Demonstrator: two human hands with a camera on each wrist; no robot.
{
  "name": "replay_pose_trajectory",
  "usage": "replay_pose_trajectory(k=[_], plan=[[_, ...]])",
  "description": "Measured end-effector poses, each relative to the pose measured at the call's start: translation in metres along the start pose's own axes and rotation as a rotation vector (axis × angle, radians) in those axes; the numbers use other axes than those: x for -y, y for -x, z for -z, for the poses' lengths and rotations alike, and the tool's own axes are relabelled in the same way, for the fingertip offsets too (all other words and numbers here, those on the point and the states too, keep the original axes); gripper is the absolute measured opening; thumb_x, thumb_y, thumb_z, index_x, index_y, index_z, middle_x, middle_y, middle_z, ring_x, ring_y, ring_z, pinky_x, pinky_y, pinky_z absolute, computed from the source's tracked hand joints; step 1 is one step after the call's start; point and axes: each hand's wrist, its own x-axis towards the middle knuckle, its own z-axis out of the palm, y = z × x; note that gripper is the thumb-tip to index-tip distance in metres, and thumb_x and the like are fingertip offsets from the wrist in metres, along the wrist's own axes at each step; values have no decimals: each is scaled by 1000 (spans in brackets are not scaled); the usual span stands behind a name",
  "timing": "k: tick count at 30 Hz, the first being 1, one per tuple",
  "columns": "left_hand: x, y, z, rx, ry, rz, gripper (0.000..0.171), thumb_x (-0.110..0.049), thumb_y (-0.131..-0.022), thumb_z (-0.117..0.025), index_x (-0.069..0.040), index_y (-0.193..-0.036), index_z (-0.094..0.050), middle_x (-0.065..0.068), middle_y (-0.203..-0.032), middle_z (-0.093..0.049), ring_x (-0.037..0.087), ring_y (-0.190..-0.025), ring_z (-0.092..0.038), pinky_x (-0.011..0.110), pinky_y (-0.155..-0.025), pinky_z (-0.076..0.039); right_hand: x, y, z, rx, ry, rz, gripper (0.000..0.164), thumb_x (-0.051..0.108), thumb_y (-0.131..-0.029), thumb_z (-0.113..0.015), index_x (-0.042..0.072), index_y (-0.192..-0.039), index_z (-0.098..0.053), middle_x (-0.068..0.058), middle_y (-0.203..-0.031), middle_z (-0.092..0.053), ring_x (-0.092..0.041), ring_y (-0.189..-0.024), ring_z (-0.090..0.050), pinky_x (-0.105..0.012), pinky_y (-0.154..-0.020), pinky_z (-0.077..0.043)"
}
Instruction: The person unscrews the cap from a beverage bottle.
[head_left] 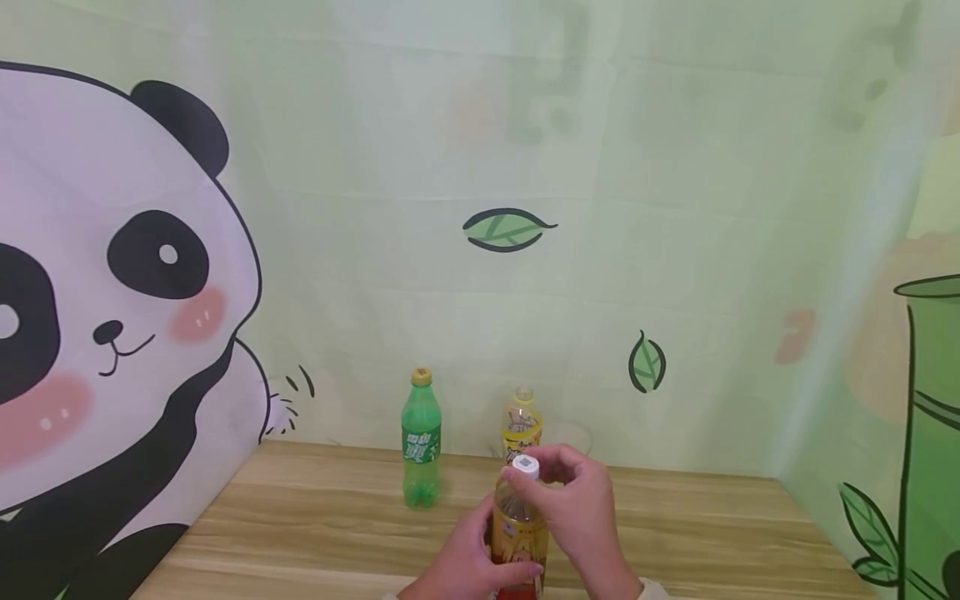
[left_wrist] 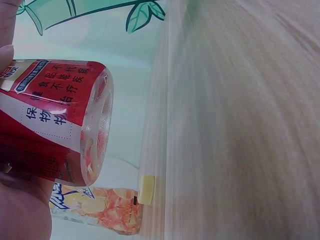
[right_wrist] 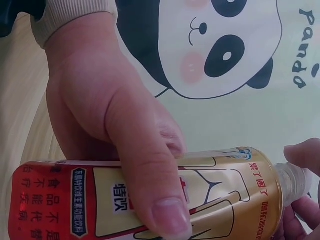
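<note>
A drink bottle (head_left: pixel 517 533) with a red and gold label stands upright in the head view. My left hand (head_left: pixel 467 554) grips its body, the thumb lying across the label. The bottle's red lower end (left_wrist: pixel 55 120) shows above the wood in the left wrist view. At the top, my right hand (head_left: pixel 583 504) pinches the white bottle cap (head_left: pixel 527 464) between thumb and fingers. In the right wrist view the fingers of the right hand (right_wrist: pixel 305 155) surround the clear neck (right_wrist: pixel 287 185), and the cap itself is hidden there.
Behind the hands stands a clear bottle (head_left: pixel 522 425) with a yellow label and a bare neck. A yellow cap (left_wrist: pixel 146 190) lies by its base. To the left is a green bottle (head_left: pixel 422 446) with a yellow cap. A panda-print curtain (head_left: pixel 360 250) backs the wooden table (head_left: pixel 315 517).
</note>
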Motion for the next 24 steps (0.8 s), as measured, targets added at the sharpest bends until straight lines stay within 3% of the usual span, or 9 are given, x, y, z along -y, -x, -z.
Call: replay_pose_trajectory(k=[12,19,24], plan=[[-1,-2,-2,1,-6,4,65,-31,-87,-83,-27,-142,-49,0,-126,-67,20,-112,-66,32,-94,-57,-2,-1,3,40,-86,17,34,26,-76,-91,12,-104,-78,-3,-100,-75,-16,-90,-64,-25,-77,-53],[1,-4,-1,-5,7,44,67,-36,-86,-84,-31,-143,-48,-2,-129,-66,21,-114,-65,42,-99,-56,-3,-1,6,47,-135,56,35,24,-79,-88,9,-109,-77,-6,-102,-74,-16,-89,-64,-24,-78,-53],[1,-7,-2,-21,5,64,69,-37,-85,-84,-31,-144,-47,-2,-130,-65,21,-115,-64,45,-100,-55,-8,-2,11,68,-114,18,34,29,-81,-87,15,-110,-77,-4,-105,-75,-18,-93,-66,-26,-82,-53]])
